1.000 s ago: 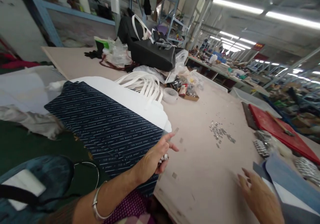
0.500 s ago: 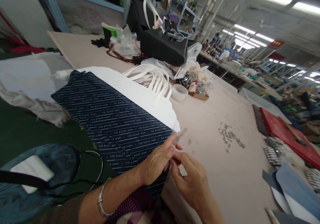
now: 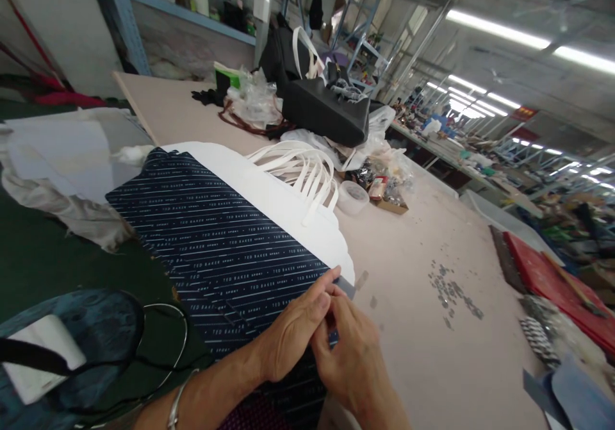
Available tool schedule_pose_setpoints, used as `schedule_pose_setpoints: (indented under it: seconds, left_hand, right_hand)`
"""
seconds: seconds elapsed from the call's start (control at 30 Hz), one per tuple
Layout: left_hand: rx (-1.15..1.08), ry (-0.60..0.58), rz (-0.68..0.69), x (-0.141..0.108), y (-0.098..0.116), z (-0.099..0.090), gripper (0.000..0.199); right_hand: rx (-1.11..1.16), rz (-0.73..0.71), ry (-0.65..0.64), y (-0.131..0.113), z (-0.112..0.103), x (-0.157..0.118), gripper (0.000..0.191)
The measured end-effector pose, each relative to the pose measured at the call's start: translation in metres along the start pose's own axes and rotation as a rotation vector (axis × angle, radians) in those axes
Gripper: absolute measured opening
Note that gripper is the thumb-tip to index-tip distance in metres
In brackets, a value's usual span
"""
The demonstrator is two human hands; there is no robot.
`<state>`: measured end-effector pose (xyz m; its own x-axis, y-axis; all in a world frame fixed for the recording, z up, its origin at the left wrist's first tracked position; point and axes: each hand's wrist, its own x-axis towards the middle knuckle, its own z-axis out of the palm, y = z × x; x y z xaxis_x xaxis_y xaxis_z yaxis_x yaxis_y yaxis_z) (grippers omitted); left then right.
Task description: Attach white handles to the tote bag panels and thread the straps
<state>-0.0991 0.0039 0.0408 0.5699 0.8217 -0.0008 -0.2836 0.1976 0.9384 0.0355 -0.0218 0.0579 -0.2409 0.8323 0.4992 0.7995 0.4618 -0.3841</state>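
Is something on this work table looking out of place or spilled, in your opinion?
Yes: small shiny metal pieces lie scattered loose on the table, to the right of the navy printed panel. They look spilled, not kept in any container.

The navy panel (image 3: 211, 257) at centre looks like matt cloth, the white panel (image 3: 269, 199) above it smooth, the black bag (image 3: 324, 113) faintly glossy, and the table (image 3: 423, 366) matt board.

Bare tabletop (image 3: 408, 359) lies beside the right hand (image 3: 350, 363), up to scattered metal pieces (image 3: 451, 292).
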Motion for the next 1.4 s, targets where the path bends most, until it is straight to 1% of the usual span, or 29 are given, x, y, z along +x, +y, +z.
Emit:
schedule_pose_setpoints:
  seconds: [0.07, 0.2, 0.3, 0.4, 0.43, 0.5, 0.57, 0.63, 0.73, 0.8, 0.83, 0.87, 0.9, 1.0, 1.13, 1.2, 1.27, 1.33, 1.4]
  left_hand:
    - [0.047, 0.021, 0.008, -0.001, 0.002, -0.007, 0.062]
    - [0.239, 0.109, 0.051, -0.002, 0.010, -0.018, 0.060]
    - [0.294, 0.173, 0.065, 0.000, 0.015, -0.021, 0.062]
    - [0.260, 0.270, 0.067, 0.007, 0.017, -0.025, 0.062]
    - [0.235, 0.311, 0.060, 0.010, 0.018, -0.026, 0.062]
    - [0.175, 0.388, 0.019, 0.015, 0.019, -0.031, 0.062]
    - [0.126, 0.429, -0.031, 0.016, 0.022, -0.039, 0.062]
    - [0.127, 0.452, -0.058, 0.015, 0.025, -0.050, 0.058]
    - [0.276, 0.516, -0.035, 0.007, 0.031, -0.070, 0.047]
    - [0.428, 0.569, 0.001, 0.002, 0.034, -0.084, 0.043]
    - [0.504, 0.588, 0.010, -0.001, 0.034, -0.090, 0.042]
    - [0.580, 0.603, 0.009, -0.003, 0.035, -0.096, 0.042]
    - [0.653, 0.612, -0.001, -0.005, 0.034, -0.102, 0.042]
    - [0.829, 0.611, -0.055, -0.009, 0.030, -0.114, 0.039]
    - [0.901, 0.579, -0.093, -0.010, 0.025, -0.118, 0.039]
    - [0.901, 0.559, -0.104, -0.011, 0.027, -0.116, 0.040]
    - [0.889, 0.538, -0.116, -0.013, 0.034, -0.113, 0.041]
    - [0.873, 0.521, -0.115, -0.017, 0.044, -0.108, 0.041]
    - [0.861, 0.495, -0.098, -0.021, 0.056, -0.099, 0.042]
  right_hand:
    - [0.024, -0.024, -0.011, 0.000, 0.004, 0.007, 0.016]
    - [0.045, -0.045, -0.056, -0.002, 0.013, 0.021, 0.018]
    - [0.034, -0.010, -0.059, -0.007, 0.024, 0.032, 0.021]
    - [0.096, 0.079, -0.039, -0.012, 0.033, 0.044, 0.023]
    - [0.151, 0.128, -0.045, -0.010, 0.034, 0.048, 0.023]
    - [0.263, 0.277, -0.058, -0.001, 0.033, 0.054, 0.022]
    - [0.324, 0.469, -0.049, 0.018, 0.026, 0.056, 0.023]
    - [0.336, 0.670, -0.042, 0.042, 0.018, 0.055, 0.026]
    - [0.423, 0.911, -0.040, 0.071, 0.010, 0.046, 0.042]
    - [0.528, 1.010, -0.056, 0.080, 0.009, 0.041, 0.054]
    - [0.571, 1.040, -0.079, 0.082, 0.010, 0.039, 0.057]
    - [0.603, 1.056, -0.106, 0.082, 0.012, 0.038, 0.056]
    - [0.623, 1.062, -0.130, 0.082, 0.014, 0.037, 0.050]
    - [0.645, 1.043, -0.149, 0.080, 0.021, 0.038, 0.028]
    - [0.604, 0.994, -0.108, 0.074, 0.026, 0.038, 0.026]
    - [0.563, 0.927, -0.110, 0.068, 0.018, 0.038, 0.027]
    - [0.549, 0.854, -0.113, 0.063, -0.002, 0.038, 0.030]
    - [0.570, 0.811, -0.140, 0.062, -0.036, 0.034, 0.034]
    - [0.580, 0.810, -0.203, 0.068, -0.080, 0.021, 0.036]
